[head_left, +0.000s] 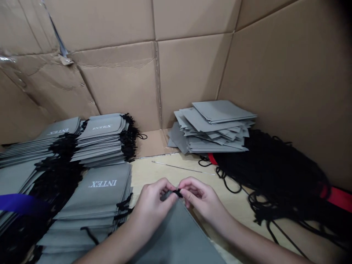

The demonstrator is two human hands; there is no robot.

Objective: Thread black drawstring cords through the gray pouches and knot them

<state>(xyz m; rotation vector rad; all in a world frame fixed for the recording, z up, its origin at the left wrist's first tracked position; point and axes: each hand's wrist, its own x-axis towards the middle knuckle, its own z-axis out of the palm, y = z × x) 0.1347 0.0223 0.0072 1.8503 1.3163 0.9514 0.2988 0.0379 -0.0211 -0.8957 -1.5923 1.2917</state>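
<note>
We hold our two hands close together, almost meeting. The left hand pinches the upper corner of a grey pouch between thumb and fingers, and the right hand pinches the short black cord at that same corner. The pouch spreads from our fingertips down towards six o'clock, between our forearms, its lower end running out of view.

Just beyond our hands, at twelve o'clock, a thin metal rod lies aslant on the pale worktop. At one o'clock we have an uneven pile of plain grey pieces. A heap of black cords fills two to three o'clock, loose loops trailing onto the worktop, with a red strip showing beside it at three.

At nine o'clock, near our left forearm, sits a stack of grey pouches with white INTEX lettering and black cord ends along its edge. Another lettered stack stands at ten o'clock, and more pouches lie further out beside it. A blue-purple strip crosses the leftmost bundles at nine. Cardboard walls rise from eleven round to two.
</note>
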